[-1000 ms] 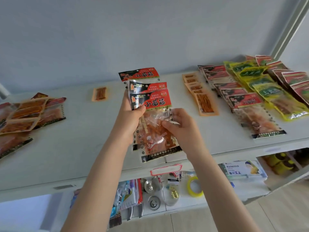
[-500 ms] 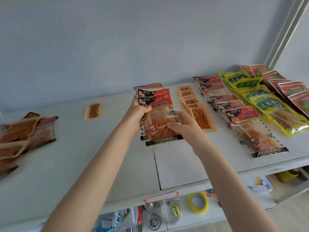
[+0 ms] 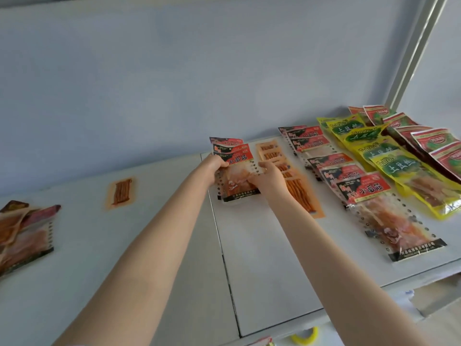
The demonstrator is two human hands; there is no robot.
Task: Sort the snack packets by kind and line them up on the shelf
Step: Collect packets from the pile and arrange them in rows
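Observation:
A small stack of red-and-black snack packets (image 3: 234, 168) with clear lower halves is held near the back of the white shelf (image 3: 262, 265). My left hand (image 3: 212, 168) grips its left edge with the thumb on top. My right hand (image 3: 268, 179) pinches its right edge. Just right of it lies a row of orange stick-snack packets (image 3: 296, 186). Further right lie a row of the same red-and-black packets (image 3: 359, 188), then yellow packets (image 3: 389, 161), then red-and-green packets (image 3: 434, 143).
One orange packet (image 3: 121, 193) lies alone at the back left. A mixed pile of packets (image 3: 22, 233) sits at the shelf's far left. A blue wall stands behind. A yellow tape roll (image 3: 305, 335) shows below the shelf's front edge.
Both hands carried the stack away from me toward the back of the shelf, next to the orange row. The view tilted up, hiding most of the lower shelf.

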